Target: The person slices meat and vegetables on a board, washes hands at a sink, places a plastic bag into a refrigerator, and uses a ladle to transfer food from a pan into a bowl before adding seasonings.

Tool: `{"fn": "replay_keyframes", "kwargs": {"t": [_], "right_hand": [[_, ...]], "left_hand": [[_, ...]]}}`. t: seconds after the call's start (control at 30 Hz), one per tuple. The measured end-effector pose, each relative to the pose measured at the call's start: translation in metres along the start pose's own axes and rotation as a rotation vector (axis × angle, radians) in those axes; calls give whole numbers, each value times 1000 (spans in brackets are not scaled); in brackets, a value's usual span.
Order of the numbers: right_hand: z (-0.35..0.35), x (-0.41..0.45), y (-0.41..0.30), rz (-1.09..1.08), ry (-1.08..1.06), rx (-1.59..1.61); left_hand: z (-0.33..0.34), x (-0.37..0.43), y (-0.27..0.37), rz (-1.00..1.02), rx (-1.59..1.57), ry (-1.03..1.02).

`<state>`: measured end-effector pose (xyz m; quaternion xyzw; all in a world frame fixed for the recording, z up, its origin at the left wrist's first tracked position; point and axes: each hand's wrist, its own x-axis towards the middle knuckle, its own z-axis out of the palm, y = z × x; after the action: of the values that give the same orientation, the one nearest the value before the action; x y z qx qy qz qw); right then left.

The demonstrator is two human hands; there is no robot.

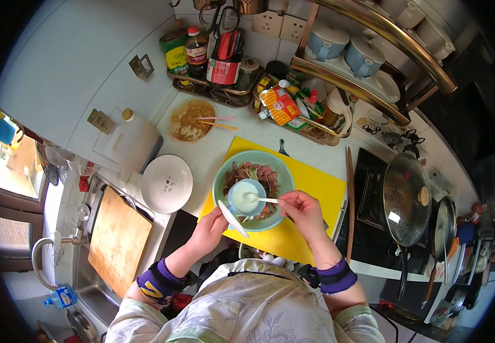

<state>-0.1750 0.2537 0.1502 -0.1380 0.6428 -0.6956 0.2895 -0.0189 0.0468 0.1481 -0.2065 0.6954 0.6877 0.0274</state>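
Observation:
A light blue jar [231, 192] of white powder [243, 201] is in front of me, over a pale green bowl [289, 176]. Sliced raw meat with green shreds [264, 172] fills the bowl around it. My left hand [206, 231] grips the jar's white lid [233, 219], which is tilted up at the near left rim. Whether the jar hangs from this lid or rests on the meat, I cannot tell. Between the fingertips of my right hand [302, 211] is a white spoon [268, 200], its tip in the powder. Under the bowl lies a yellow cutting mat [320, 180].
A white plate [167, 183] and a bowl of brownish mixture [189, 120] with chopsticks [218, 124] stand left. Behind are condiment racks [316, 133]. A lidded pan [407, 199] sits on the right-hand stove. A wooden board [119, 240] spans the sink [97, 296].

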Motion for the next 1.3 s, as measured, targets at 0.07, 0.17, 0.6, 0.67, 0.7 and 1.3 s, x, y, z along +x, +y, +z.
{"fn": "replay_keyframes", "kwargs": {"t": [0.07,0.17,0.6,0.67,0.7,1.3], "right_hand": [[-2,3,-11,-26,25,-8],[-9,10,-24,-92,70,-73],[-6,29,-34,-178,96,-183],[-10,30,-32,-202,124,-179],[-11,31,-32,-226,151,-174],[3,13,-9,-160,-62,2]], "left_hand": [[-3,-1,1,-29,-119,42],[-18,-2,-11,-75,-108,111],[-46,-13,-30,-62,-302,260],[-44,-16,-23,-84,-324,271],[-43,-18,-20,-106,-344,282],[11,12,19,-147,-372,10]]}}
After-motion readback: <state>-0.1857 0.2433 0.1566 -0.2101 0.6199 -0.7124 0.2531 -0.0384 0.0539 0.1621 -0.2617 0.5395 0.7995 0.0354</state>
